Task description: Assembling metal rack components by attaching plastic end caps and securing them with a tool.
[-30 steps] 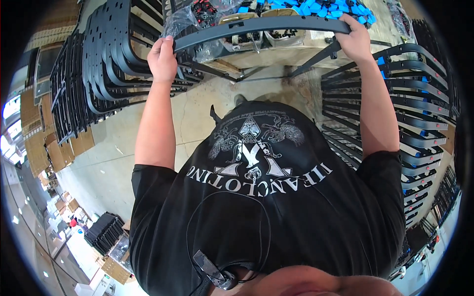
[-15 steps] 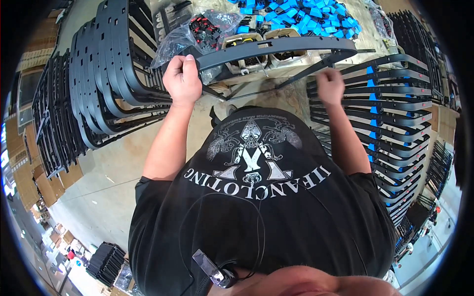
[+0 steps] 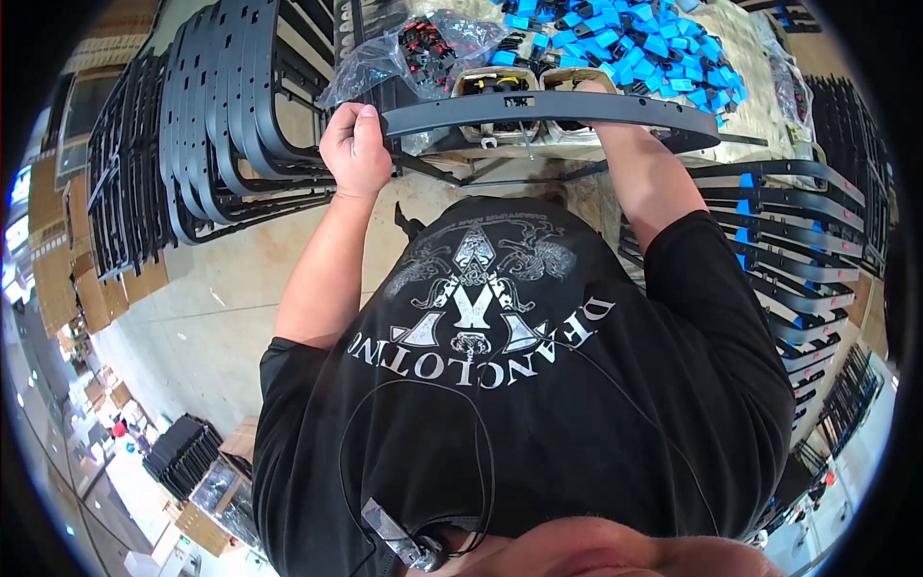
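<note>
My left hand (image 3: 356,144) is shut on the left end of a long, dark grey curved plastic bar (image 3: 615,104), held level in front of my chest. My right hand (image 3: 588,87) reaches past the bar's middle toward small open cardboard boxes (image 3: 500,81). The bar hides its fingers, so I cannot tell what they hold. Behind the boxes lie a clear bag of red and black small parts (image 3: 433,43) and a heap of blue clips (image 3: 644,43).
Stacks of the same dark bars stand on the floor at my left (image 3: 221,135). Another stack, fitted with blue clips, lies at my right (image 3: 788,260). Cardboard cartons (image 3: 58,279) line the far left. Bare concrete floor (image 3: 212,327) is below my left arm.
My right hand let go of the bar's right end and moved in behind its middle. My left hand kept its grip and brought the bar closer and level.
</note>
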{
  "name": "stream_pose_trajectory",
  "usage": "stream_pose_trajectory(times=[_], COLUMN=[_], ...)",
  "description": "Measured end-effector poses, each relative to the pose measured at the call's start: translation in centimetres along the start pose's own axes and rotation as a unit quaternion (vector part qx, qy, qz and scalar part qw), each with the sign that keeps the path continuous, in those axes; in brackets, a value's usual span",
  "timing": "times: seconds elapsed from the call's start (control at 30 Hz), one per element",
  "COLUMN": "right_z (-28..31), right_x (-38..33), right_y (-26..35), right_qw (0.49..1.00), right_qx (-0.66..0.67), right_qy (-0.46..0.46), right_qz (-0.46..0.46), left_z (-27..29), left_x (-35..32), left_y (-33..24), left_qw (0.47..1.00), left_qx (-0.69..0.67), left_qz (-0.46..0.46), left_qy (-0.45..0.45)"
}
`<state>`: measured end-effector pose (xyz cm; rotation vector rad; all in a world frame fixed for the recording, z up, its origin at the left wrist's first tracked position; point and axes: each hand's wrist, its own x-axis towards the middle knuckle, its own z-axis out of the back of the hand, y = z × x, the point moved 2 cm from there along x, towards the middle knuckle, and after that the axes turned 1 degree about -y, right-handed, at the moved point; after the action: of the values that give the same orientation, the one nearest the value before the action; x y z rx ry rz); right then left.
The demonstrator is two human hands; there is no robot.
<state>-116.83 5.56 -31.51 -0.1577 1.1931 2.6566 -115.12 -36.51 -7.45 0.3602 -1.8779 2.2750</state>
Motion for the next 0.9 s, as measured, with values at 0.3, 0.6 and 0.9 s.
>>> stream_pose_trajectory(times=[0.3, 0.6, 0.9], right_z=[2.5, -0.6, 5.6], right_x=[-0.8, -0.3, -7.4], right_y=[6.6, 5.5, 6.7], right_qw=[0.969, 0.918, 0.956], right_qx=[-0.213, -0.355, 0.259], right_qy=[0.095, 0.156, 0.138], right_qz=[0.081, 0.079, -0.031], left_z=[-0.2, -0.3, -0.4], left_x=[0.5, 0.0, -0.3], left_y=[0.5, 0.7, 0.0], left_qw=[0.998, 0.998, 0.999], left_qx=[0.016, -0.001, -0.006], left_qz=[-0.031, -0.013, -0.023], left_qy=[-0.047, -0.054, -0.042])
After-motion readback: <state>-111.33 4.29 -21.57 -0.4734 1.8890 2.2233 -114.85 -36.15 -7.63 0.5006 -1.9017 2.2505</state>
